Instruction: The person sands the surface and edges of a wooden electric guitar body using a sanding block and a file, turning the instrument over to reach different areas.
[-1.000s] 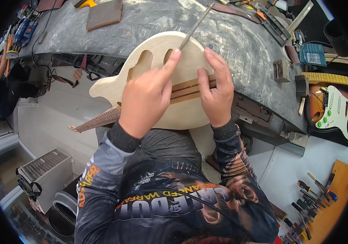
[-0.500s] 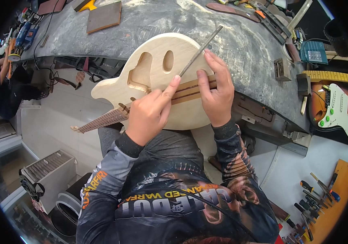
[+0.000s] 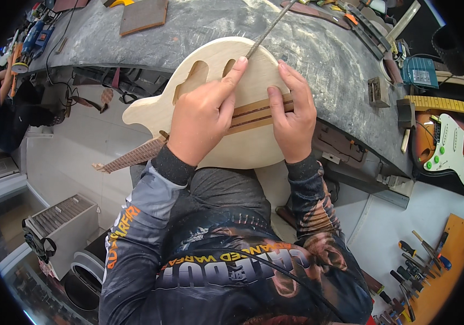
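With left grip [image 3: 202,116] closed round the file [image 3: 271,28], angled to 1 o'clock, and right grip [image 3: 295,116] spread open on the guitar [image 3: 240,149], at 12 over lap [image 3: 226,192] and table [image 3: 335,76]. Probably stiff, lightish, easily dented: take by the rim.

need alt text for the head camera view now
A person's left hand holds a long, thin grey rod over a pale, unfinished wooden guitar, while the right hand touches the guitar. Beyond lies a grey, pale-streaked workbench.

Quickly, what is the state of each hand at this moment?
Left hand: closed, holding a thin grey rod.
Right hand: open, resting on the guitar body.
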The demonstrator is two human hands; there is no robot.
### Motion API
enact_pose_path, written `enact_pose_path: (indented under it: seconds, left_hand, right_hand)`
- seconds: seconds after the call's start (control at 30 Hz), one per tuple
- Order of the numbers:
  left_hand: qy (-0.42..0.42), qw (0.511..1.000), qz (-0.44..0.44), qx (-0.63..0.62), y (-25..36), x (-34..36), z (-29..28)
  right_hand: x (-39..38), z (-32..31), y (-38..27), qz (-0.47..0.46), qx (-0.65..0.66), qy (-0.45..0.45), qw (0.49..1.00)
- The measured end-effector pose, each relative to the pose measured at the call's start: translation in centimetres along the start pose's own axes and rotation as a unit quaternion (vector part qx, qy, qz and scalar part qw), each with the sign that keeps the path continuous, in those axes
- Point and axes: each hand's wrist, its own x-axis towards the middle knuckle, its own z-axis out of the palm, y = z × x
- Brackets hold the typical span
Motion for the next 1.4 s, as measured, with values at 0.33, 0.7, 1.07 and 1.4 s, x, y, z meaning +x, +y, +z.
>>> enact_pose_path:
  seconds: [0.33,0.7,1.07,1.4]
  left_hand:
    - [-0.035,0.989,-0.124,-0.066,1.2,0.5,-2.2]
    - [0.005,0.985,-0.133,-0.114,1.8,-0.5,-0.5]
    - [-0.095,0.991,-0.089,0.029,5.3,0.8,-3.3]
    - [-0.108,0.987,-0.11,0.052,4.7,2.2,-4.8]
  right_hand:
    - [-0.9,0.2,0.5,0.109,0.123,0.016,0.986]
    - [-0.9,-0.6,1.0,0.175,0.251,0.008,0.952]
    - [-1.6,-1.9,1.3,0.147,0.162,0.016,0.976]
    - [-1.2,-1.8,-0.3,0.055,0.033,-0.048,0.997]
